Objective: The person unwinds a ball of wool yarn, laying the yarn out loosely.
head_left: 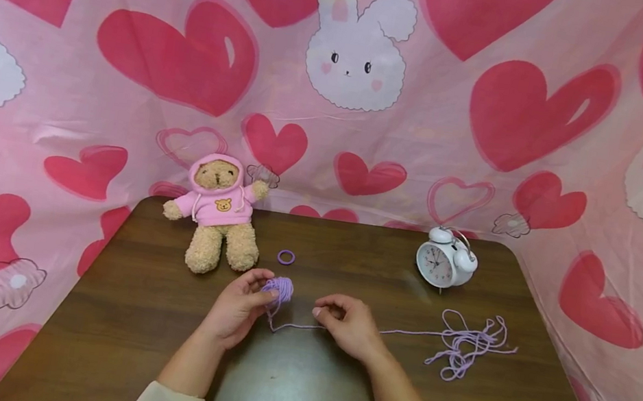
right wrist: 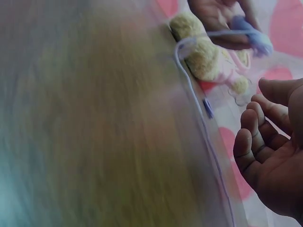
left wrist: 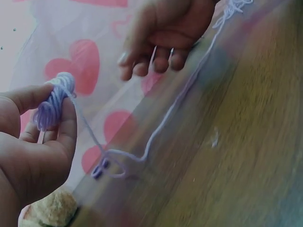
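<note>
My left hand [head_left: 235,309] pinches a small wound bundle of lilac yarn [head_left: 282,287] between thumb and fingers, above the table's middle. In the left wrist view the yarn bundle [left wrist: 56,101] shows its loops sticking out past the fingers. From it a single strand [head_left: 298,326] drops and runs right, passing below my right hand [head_left: 349,326]. That hand hovers to the right of the bundle with loosely bent fingers. The right wrist view shows nothing between its fingers [right wrist: 258,130]. At its far end the strand joins a loose tangle of yarn [head_left: 464,352] on the table.
A teddy bear [head_left: 225,207] in a pink hoodie sits at the back left. Beside it lies a purple ring [head_left: 286,257]. A white twin-bell alarm clock [head_left: 437,263] stands at the back right of the brown wooden table [head_left: 110,321]. Pink heart-patterned cloth [head_left: 429,147] hangs behind.
</note>
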The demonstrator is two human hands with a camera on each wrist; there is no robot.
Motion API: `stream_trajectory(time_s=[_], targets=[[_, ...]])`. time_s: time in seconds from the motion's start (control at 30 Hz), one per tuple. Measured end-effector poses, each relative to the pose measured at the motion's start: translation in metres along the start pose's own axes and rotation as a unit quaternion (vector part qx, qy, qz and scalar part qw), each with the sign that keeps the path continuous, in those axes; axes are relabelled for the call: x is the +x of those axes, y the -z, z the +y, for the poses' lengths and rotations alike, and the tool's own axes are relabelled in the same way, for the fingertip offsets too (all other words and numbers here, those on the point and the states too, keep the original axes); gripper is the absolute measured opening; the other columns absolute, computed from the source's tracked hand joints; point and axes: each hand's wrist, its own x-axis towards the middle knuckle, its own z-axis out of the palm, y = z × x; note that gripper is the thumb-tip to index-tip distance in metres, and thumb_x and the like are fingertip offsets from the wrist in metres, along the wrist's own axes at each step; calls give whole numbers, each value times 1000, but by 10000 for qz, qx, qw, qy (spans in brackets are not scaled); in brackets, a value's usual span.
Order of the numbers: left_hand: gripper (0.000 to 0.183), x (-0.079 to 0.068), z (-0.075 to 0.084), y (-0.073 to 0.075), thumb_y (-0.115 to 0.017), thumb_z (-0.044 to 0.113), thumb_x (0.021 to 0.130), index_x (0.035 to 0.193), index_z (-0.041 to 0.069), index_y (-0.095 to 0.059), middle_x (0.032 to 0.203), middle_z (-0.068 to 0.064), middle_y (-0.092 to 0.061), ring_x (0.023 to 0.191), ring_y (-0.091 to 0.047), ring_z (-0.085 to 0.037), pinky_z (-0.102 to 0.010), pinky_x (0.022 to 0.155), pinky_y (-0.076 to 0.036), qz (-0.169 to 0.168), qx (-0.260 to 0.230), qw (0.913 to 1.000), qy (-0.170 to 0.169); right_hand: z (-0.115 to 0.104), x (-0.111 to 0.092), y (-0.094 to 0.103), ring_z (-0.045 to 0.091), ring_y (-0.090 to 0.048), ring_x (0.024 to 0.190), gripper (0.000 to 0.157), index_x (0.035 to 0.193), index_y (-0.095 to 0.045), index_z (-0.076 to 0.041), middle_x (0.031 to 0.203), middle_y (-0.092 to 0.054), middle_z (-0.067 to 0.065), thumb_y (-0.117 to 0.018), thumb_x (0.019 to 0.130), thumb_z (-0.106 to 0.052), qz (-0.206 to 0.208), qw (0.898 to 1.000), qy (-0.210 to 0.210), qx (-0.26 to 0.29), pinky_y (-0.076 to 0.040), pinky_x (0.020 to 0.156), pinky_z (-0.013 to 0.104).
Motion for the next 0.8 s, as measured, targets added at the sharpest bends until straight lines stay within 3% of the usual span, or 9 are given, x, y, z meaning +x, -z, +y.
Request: stream_trajectory(time_s=[0.33,0.8], targets=[[30,0,1,-17,-65,-9,93,118,5,-55,105,-5,-64,96,-63,-16,-26,79,-53,-105,26,9999,-97,-9,3,-21,6,-62,69,26,105,-77,-4,84,-69,-5,-82,90,-25,-213,9991,328,147,-52,58,24],[29,-2,2,-20,-66,-9,93,115,7,-56,107,-6,-62,98,-62,-17,-26,80,-54,-186,-91,9997,-112,-18,5,-34,5,-62,76,9,94,-81,-16,87,-70,-11,-82,89,-23,-108,9975,702,-25,-52,68,23]])
